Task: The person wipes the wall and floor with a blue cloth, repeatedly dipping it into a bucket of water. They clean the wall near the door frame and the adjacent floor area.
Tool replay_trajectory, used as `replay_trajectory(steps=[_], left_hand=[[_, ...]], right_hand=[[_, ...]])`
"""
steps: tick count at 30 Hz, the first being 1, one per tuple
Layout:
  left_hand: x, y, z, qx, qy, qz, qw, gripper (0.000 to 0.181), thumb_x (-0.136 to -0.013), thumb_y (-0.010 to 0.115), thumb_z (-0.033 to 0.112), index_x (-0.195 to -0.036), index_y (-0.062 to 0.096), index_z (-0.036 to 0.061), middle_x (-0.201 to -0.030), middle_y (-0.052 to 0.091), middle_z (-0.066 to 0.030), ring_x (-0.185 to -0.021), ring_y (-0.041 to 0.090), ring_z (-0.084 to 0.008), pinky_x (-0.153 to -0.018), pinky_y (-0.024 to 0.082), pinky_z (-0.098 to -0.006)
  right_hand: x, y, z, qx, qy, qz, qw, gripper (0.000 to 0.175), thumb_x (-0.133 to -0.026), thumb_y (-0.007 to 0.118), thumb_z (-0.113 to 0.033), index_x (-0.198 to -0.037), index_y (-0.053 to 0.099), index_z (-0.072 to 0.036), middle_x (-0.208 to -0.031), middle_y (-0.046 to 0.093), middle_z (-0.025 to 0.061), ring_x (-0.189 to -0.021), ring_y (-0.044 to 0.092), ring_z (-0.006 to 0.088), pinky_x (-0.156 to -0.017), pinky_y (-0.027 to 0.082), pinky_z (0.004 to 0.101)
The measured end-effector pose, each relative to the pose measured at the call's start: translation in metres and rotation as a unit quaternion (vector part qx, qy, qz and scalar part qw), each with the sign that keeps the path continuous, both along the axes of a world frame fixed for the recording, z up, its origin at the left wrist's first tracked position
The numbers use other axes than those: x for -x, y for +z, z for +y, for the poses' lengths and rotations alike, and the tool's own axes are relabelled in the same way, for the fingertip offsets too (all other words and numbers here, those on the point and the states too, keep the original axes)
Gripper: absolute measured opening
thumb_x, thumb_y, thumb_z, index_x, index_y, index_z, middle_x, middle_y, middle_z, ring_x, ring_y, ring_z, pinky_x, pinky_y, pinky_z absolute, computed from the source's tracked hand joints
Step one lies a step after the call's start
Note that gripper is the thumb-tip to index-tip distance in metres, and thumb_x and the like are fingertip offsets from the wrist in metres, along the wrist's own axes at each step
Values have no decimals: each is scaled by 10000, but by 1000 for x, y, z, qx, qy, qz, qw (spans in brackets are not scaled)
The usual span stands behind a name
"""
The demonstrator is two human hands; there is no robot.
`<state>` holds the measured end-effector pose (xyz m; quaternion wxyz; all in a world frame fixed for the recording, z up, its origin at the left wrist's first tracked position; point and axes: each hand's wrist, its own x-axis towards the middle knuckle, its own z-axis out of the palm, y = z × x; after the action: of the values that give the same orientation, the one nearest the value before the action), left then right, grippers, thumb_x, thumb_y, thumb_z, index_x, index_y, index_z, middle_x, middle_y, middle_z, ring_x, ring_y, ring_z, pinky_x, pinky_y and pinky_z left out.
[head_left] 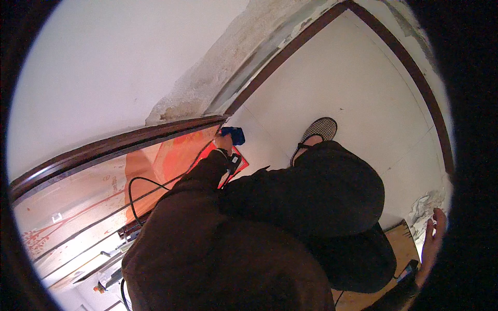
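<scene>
My left hand (223,142) reaches down close to the dark brown skirting and is closed around the near end of a small dark blue object (236,135), whose kind I cannot tell. A black device is strapped at that wrist. Beneath the forearm lies a flat item with a bright red border (242,160). At the far right, my right hand (432,237) is raised with its fingers apart and nothing seen in it, near a patch of crumpled, flaking wall surface (424,206). Another dark device sits on the right wrist.
Dark brown skirting (288,54) edges the pale tiled floor (362,85). Stained, peeling plaster (202,74) is above it. A printed orange and beige surface (146,163) with a black cable (130,198) lies left. My shoe (325,128) and a wooden board (400,239) are nearby.
</scene>
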<state>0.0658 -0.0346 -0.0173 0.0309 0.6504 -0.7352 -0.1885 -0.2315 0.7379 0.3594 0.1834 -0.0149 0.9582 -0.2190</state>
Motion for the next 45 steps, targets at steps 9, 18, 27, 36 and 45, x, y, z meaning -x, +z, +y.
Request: replay_trajectory(steps=[9, 18, 27, 36, 45], left_hand=[[51, -16, -19, -169, 33, -95, 980, 438, -889, 705, 249, -1242, 582, 21, -1224, 619, -214, -1089, 624, -385, -934, 497, -472], [136, -85, -33, 0, -252, 66, 966, 303, -971, 645, 324, -1164, 663, 92, -1033, 702, -146, -901, 683, -371, -786, 560, -495], [321, 7, 65, 101, -337, -35, 935, 484, -965, 695, 325, -1332, 590, 28, -1220, 684, -137, -1066, 659, -310, -900, 548, -422], [402, 32, 79, 47, -598, 99, 794, 532, -854, 782, 250, -1317, 586, 76, -1143, 703, -106, -898, 679, -308, -792, 554, -430], [351, 67, 139, -299, -150, 381, 862, 437, -827, 723, 54, -1228, 563, -20, -1048, 659, -110, -901, 635, -186, -783, 532, -333]], right_hand=[[-48, 42, -25, 9, 14, 0, 1000, 351, -1010, 544, -44, -1354, 584, 14, -1368, 621, 176, -1275, 581, 300, -1067, 444, 411], [-74, 54, -41, 11, -27, -36, 999, 352, -1005, 551, -50, -1350, 586, 13, -1364, 622, 177, -1267, 584, 304, -1062, 447, 413], [-72, 53, -40, 14, -37, -47, 998, 353, -1000, 558, -57, -1345, 587, 13, -1359, 623, 178, -1259, 586, 308, -1056, 451, 415], [-70, 52, -39, 18, -42, -43, 998, 355, -994, 565, -63, -1340, 589, 12, -1354, 623, 179, -1250, 589, 312, -1050, 454, 418], [-69, 50, -37, 26, -38, -40, 998, 356, -989, 572, -70, -1335, 591, 11, -1350, 624, 180, -1242, 591, 316, -1044, 457, 420]])
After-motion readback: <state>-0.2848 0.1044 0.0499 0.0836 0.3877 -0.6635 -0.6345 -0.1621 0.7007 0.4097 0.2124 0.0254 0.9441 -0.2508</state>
